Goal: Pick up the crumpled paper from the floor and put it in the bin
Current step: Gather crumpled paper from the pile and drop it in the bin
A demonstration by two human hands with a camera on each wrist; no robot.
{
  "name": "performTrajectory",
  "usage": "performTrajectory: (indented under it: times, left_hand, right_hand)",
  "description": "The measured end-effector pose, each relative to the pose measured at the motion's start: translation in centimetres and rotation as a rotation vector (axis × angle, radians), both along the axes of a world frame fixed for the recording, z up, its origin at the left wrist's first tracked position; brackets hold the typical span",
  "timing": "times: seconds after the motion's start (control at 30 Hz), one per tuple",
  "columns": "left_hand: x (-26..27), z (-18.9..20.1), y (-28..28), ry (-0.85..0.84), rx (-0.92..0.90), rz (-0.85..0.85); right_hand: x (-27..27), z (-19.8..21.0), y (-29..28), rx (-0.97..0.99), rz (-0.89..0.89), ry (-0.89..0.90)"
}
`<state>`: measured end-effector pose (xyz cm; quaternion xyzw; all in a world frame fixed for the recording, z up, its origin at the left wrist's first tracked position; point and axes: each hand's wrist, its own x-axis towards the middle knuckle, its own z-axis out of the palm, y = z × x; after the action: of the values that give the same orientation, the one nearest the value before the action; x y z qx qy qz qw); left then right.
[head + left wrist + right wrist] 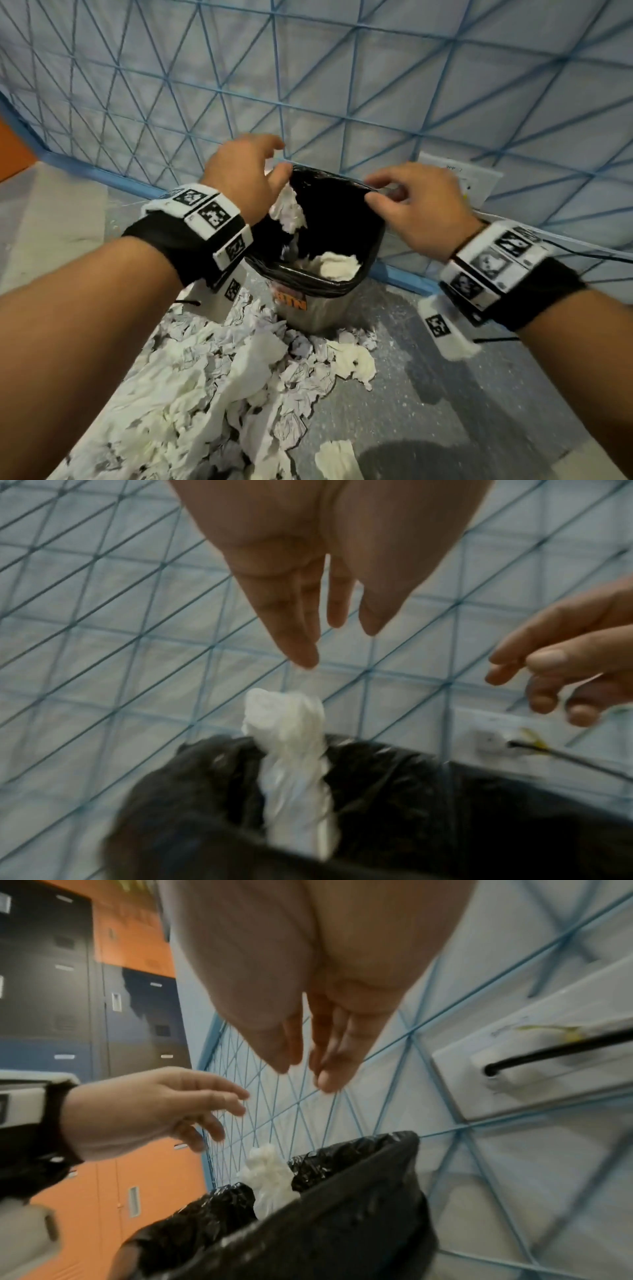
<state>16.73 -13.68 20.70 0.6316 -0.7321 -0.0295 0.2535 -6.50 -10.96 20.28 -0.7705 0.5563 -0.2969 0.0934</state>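
A metal bin [322,311] lined with a black bag [339,219] stands on the floor against a blue-gridded wall. A white crumpled paper [289,209] hangs in mid-air at the bin's left rim, just below my left hand [246,171], whose fingers are straight and spread in the left wrist view [329,631]. The paper [291,764] is apart from the fingertips. My right hand [411,202] hovers over the bin's right rim with relaxed fingers, holding nothing [304,1066]. More white paper [339,265] lies inside the bin.
A large heap of crumpled paper [212,370] covers the floor in front of and left of the bin. One loose piece [337,459] lies nearer me. A wall socket [469,178] with a black cable sits right of the bin. Orange lockers [143,1191] stand to the left.
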Motion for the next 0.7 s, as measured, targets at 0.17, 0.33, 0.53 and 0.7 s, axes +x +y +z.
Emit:
performTrajectory:
  times: [0.17, 0.33, 0.53, 0.7]
  left_hand:
    - [-4.5, -1.7, 7.9, -0.032, -0.243, -0.514]
    - [-8.0, -13.8, 12.6, -0.370, 0.314, -0.653]
    - [-10.3, -22.3, 10.9, -0.389, 0.834, -0.384]
    - [-12.6, -24.2, 9.9, -0.381, 0.847, -0.347]
  right_hand:
    - [-5.0, -5.5, 3.1, -0.075, -0.160, -0.217]
    - [-6.5, -16.5, 6.6, 0.585, 0.042, 0.232]
    - [-4.1, -22.6, 6.9, 0.887, 0.126, 0.345]
    - [-2.9, -25.2, 7.7, 0.869, 0.073, 0.402]
